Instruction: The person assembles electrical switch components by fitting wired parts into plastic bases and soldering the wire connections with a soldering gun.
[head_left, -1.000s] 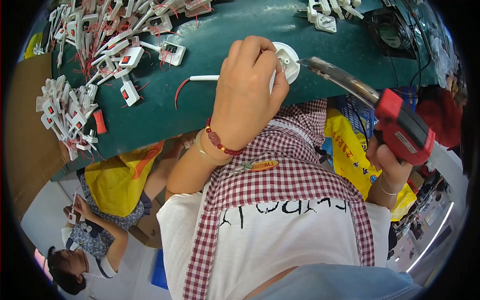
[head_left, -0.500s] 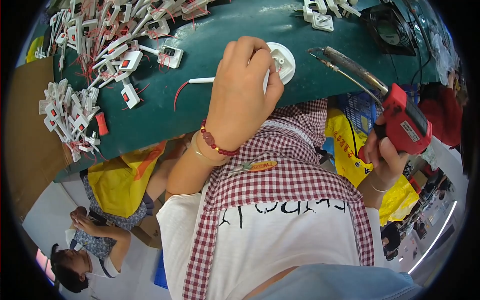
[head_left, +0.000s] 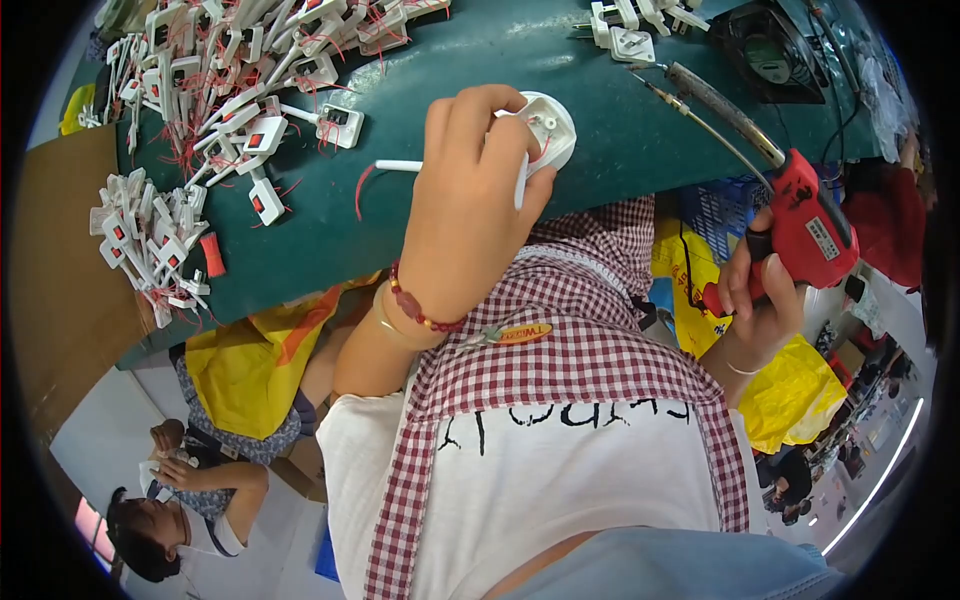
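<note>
Left hand is pinching white housing while right hand is clasping soldering gun, whose straying could be causing burns.

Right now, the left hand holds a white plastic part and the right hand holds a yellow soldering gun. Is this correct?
Not yellow: the head view shows a red soldering gun in the right hand. The left hand holds a white plastic part.

White housing, open side up, red soldering gun, held tilted
</note>
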